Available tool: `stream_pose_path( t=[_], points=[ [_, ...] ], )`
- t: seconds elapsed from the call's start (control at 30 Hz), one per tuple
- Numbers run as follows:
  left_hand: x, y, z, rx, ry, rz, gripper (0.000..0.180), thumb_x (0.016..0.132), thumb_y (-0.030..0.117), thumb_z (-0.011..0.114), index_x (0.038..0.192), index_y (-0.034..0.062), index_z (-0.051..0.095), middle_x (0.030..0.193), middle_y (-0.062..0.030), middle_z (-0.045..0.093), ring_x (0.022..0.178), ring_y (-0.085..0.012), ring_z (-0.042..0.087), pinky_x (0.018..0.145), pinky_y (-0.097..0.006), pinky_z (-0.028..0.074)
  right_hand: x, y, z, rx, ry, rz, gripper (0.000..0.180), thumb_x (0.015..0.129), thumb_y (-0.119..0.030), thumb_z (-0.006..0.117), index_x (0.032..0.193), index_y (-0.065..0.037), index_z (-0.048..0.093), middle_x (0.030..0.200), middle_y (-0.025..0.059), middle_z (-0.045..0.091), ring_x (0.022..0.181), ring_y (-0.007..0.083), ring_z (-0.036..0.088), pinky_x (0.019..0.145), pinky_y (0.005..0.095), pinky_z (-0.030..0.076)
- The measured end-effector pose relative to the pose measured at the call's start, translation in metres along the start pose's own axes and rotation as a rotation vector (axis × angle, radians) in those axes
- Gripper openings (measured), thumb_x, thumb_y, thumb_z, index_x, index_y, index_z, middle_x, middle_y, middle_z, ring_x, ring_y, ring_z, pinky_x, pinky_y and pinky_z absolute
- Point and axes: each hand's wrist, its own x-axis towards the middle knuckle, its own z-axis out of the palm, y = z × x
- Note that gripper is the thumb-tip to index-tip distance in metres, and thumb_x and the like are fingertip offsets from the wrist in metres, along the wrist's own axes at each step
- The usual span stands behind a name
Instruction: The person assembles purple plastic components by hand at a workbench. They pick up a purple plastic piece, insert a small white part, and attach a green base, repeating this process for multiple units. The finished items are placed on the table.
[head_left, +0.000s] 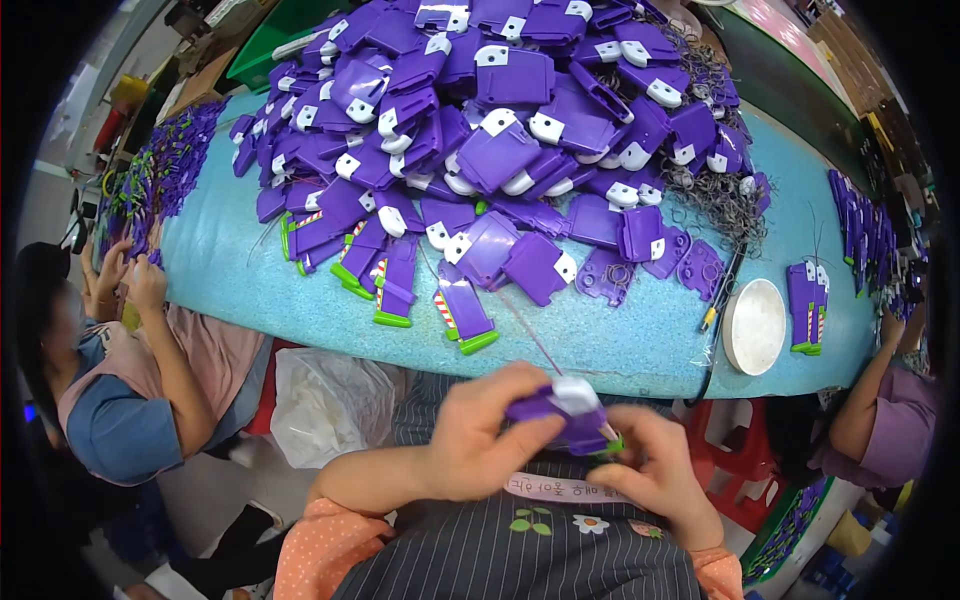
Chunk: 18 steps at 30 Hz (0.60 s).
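Observation:
In front of my apron I hold a purple plastic wing-shaped part (583, 433) with a white corner and a green bit at its lower right. My left hand (482, 432) grips its left side between thumb and fingers. My right hand (652, 462) is closed at the green end, fingers pinched there. The part is slightly blurred, and what the right fingertips press is partly hidden. From the held part a thin strand (528, 328) runs up to the pile. Nearest on the table lies a purple piece with a green, red-and-white striped edge (463, 305).
A large heap of purple and white parts (490, 150) covers the blue table (640, 350). Loose grey wire rings (715, 205) lie right of it, near a white bowl (754, 327) and a cable (722, 305). Co-workers sit at left (170, 380) and right (880, 420).

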Motion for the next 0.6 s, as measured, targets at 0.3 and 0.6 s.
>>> stream_pose_path(
  t=[0.3,0.6],
  points=[
    [-0.021,-0.02,0.014,-0.078,0.011,-0.184,0.016,0.088,0.008,0.059,0.099,-0.003,0.055,0.082,-0.0029,0.058,0.072,-0.006,0.051,0.064,-0.022,0.042,-0.009,0.008,0.015,0.01,-0.023,-0.055,0.014,0.079,-0.012,0.068,0.085,0.0,0.063,0.065,0.0082,0.059,0.05,0.014,0.055,0.045,0.027,0.04],
    [-0.014,-0.027,0.024,-0.114,0.052,-0.144,0.019,0.09,0.009,0.056,0.103,-0.0037,0.052,0.088,-0.0059,0.058,0.077,-0.0074,0.051,0.068,-0.022,0.043,0.002,0.019,0.009,0.107,-0.003,-0.041,0.016,0.08,-0.012,0.068,0.084,0.001,0.062,0.072,0.0085,0.054,0.066,0.0173,0.053,0.059,0.0292,0.041]
  ],
)
